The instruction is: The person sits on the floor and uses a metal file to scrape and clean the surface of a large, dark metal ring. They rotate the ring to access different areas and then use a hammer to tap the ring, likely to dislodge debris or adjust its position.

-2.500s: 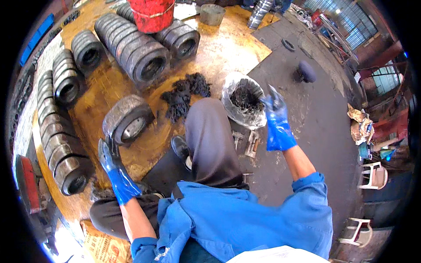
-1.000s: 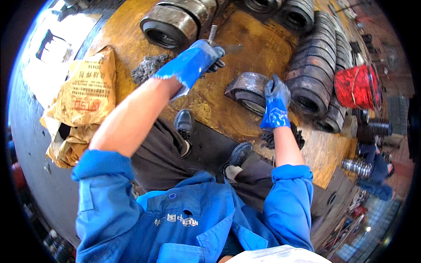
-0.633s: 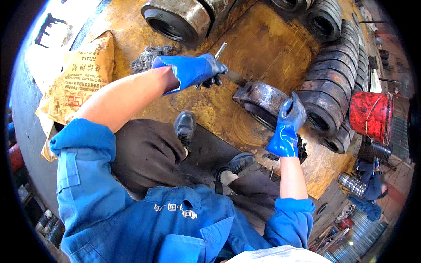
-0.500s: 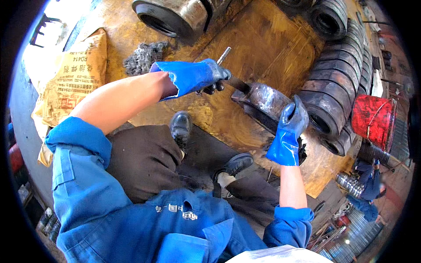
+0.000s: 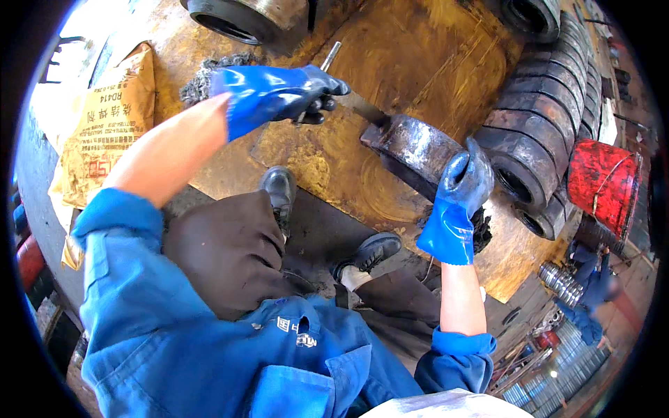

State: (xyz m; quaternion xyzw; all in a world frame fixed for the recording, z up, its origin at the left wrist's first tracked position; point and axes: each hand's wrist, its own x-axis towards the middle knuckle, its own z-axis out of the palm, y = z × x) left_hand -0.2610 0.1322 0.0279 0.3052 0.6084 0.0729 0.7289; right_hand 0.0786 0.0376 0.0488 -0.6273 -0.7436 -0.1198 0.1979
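My left hand [image 5: 306, 94], in a blue rubber glove, is closed around a flat, dark, blade-like tool [image 5: 364, 109]. A bright metal rod [image 5: 332, 56] sticks up past the same fist. The blade's far end meets the upper left edge of a thick steel ring [image 5: 416, 143], which is tilted on the worktop. My right hand [image 5: 465, 182], gloved likewise, grips the ring's right side, its thumb on the outer face. The blade's tip and most of the right fingers are hidden.
Stacked steel rings [image 5: 531, 129] line the right side of the stained worktop [image 5: 411, 56], beside a red bucket [image 5: 603, 182]. A larger ring [image 5: 244, 17] stands at the far left. Grey fibre waste [image 5: 198, 82] and a yellow sack [image 5: 115, 118] lie left. A person [image 5: 592, 285] is far right.
My left hand has drawn back to the left, away from the ring, and more of the blade shows. My right hand keeps its hold. The whole view has shifted slightly.
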